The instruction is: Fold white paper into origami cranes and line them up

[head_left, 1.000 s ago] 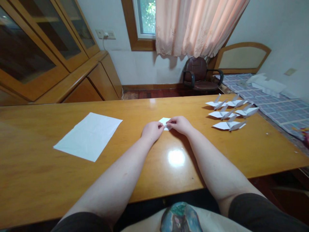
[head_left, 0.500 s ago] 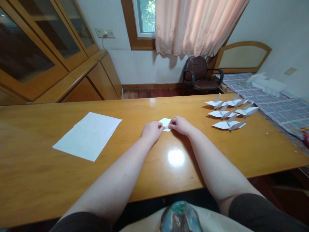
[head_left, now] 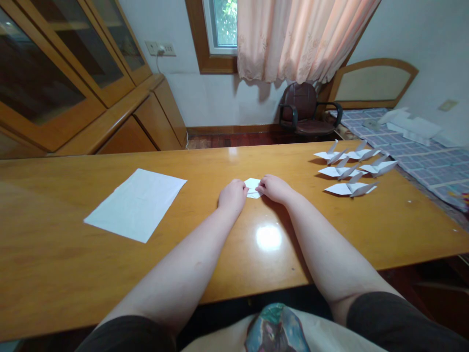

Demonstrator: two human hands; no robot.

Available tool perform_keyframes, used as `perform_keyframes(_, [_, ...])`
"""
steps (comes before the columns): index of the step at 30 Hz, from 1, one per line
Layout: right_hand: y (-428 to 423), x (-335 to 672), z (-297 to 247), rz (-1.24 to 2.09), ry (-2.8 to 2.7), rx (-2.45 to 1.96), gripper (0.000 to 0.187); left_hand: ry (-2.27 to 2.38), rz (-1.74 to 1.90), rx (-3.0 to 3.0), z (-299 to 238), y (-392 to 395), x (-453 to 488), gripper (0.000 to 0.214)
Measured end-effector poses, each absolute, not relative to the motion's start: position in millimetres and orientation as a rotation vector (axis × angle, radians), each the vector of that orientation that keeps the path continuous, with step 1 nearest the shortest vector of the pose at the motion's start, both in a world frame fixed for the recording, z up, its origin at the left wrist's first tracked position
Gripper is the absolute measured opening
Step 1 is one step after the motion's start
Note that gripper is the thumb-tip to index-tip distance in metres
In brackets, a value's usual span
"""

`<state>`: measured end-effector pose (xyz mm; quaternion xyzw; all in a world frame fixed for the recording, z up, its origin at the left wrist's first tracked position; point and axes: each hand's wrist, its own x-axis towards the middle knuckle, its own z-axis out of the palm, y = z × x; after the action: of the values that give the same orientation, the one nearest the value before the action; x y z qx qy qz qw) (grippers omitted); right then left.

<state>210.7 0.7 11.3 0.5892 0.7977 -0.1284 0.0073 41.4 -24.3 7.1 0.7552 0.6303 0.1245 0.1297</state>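
Observation:
A small folded piece of white paper (head_left: 252, 186) lies on the wooden table (head_left: 54, 264) in front of me. My left hand (head_left: 232, 195) presses its left edge with curled fingers. My right hand (head_left: 274, 188) pinches its right edge, fingers closed on it. Both hands rest on the table top with the paper between them.
A flat white sheet (head_left: 137, 204) lies to the left. Several folded paper cranes (head_left: 350, 171) stand at the right. Behind the table are a brown chair (head_left: 303, 108), wooden cabinets (head_left: 66, 73) and a bed with a patterned cover (head_left: 421, 156).
The hands have barely shifted on the small folded paper, the left sliding slightly forward. The view moved a little to the left.

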Motion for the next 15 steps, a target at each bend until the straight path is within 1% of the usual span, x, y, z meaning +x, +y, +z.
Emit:
perform_keyframes(4, [0.9,210.1,10.8,-0.416,2.5,1.857,0.027,1.825,0.353,2.21,6.2,-25.7,41.4,0.024])
perform_keyframes(15, [1.9,206.4,9.1,-0.462,2.501,1.898,0.026,1.806,0.355,2.25,5.3,-26.4,39.5,0.02])
